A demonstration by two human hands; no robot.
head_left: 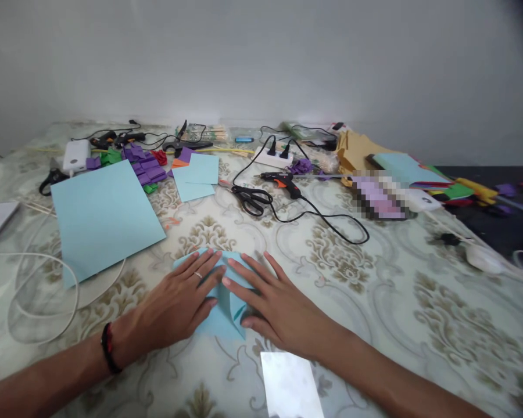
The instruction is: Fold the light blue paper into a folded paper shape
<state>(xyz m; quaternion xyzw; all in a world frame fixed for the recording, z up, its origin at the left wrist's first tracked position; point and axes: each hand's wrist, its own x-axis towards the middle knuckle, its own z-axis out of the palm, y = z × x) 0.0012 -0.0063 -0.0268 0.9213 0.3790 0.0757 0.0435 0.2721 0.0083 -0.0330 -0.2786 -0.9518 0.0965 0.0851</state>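
Observation:
A piece of light blue paper (220,325) lies on the patterned tablecloth in front of me, partly folded, with a raised crease near its middle. My left hand (178,299) rests flat on its left part, fingers stretched out. From the right, my right hand (274,302) presses on the same paper with its fingers spread. Both hands hide much of the sheet, and their index fingertips nearly meet over the fold. A white rectangular card (291,384) lies just below my right wrist.
To the left lies a large light blue sheet (107,217). Small blue squares (203,169) and folded purple paper pieces (143,165) sit behind. A black glue gun (283,183), scissors (250,200) and a power strip (273,155) stand mid-table, their cord looping right. A white cable (76,290) curls left.

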